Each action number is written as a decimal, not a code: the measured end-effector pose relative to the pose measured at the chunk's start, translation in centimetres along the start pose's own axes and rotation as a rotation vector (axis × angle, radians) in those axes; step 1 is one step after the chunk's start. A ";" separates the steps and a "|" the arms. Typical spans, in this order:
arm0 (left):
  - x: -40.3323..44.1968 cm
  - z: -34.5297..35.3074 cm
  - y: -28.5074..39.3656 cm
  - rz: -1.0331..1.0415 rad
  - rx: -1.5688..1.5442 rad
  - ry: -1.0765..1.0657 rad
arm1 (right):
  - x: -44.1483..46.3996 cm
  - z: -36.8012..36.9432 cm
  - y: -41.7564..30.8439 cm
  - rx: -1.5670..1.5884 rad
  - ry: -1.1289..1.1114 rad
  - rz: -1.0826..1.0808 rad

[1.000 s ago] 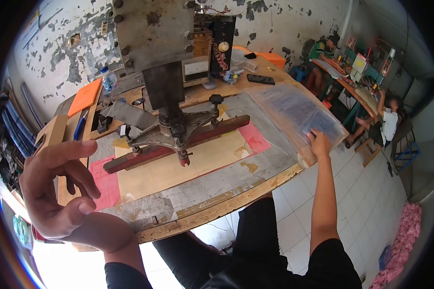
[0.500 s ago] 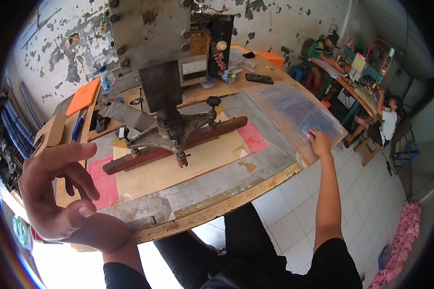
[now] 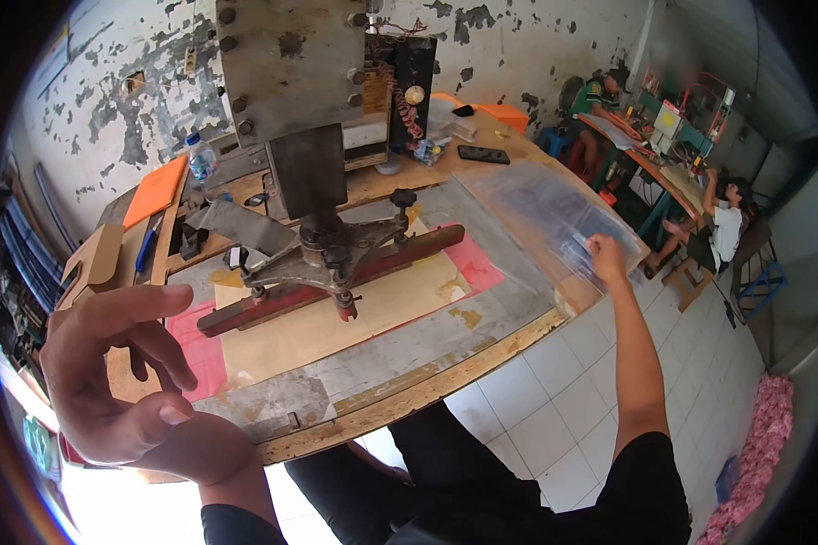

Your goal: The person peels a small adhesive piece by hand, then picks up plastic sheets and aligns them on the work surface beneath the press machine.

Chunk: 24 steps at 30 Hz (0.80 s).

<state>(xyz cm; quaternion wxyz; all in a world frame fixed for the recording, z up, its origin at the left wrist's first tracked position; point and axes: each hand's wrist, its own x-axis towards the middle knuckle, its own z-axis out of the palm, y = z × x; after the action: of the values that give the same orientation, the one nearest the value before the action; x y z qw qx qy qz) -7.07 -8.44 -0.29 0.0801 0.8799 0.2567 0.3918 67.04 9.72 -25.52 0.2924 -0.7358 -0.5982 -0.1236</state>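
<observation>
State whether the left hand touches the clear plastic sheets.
No: the press stands between the left hand and the clear plastic sheets.

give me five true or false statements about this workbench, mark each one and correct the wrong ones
1. The right hand is at the clear plastic sheets. True.
2. The left hand is gripping a smartphone. False: the left hand holds nothing visible, and the smartphone lies on the workbench.
3. The water bottle is near a flat orange sheet. True.
4. The red bar on the press is right of the plastic sheets in the view. False: the red bar is left of them.

5. Pink material shows beside the cream sheet. True.
</observation>
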 end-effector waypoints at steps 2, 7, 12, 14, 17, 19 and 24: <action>0.0 -0.1 0.1 0.029 -0.006 0.005 | 2.2 0.3 3.3 0.059 0.010 0.084; -0.4 -0.1 0.9 -0.020 -0.012 0.035 | 5.5 -1.6 3.7 0.297 0.408 0.068; 0.0 -0.1 1.6 0.063 -0.051 -0.044 | 7.1 -5.0 1.5 0.584 0.125 0.020; 0.3 0.6 2.0 0.095 -0.065 -0.064 | 7.4 -5.9 1.0 0.692 -0.086 0.095; 1.3 2.1 3.4 0.133 -0.048 -0.120 | 8.5 -7.9 0.0 0.870 0.187 0.152; 2.4 3.3 4.9 0.170 -0.094 -0.291 | 10.2 -9.0 1.6 1.058 0.300 0.141; 4.0 7.9 7.9 0.077 -0.111 -0.398 | 3.9 -16.8 -6.5 1.189 -0.042 0.231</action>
<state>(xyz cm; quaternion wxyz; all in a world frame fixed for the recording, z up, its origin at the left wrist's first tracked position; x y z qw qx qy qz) 4.01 -12.70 -0.32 0.1625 0.9433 0.1802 0.2265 64.63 3.87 -8.17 0.6531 -0.5087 -0.4866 0.2792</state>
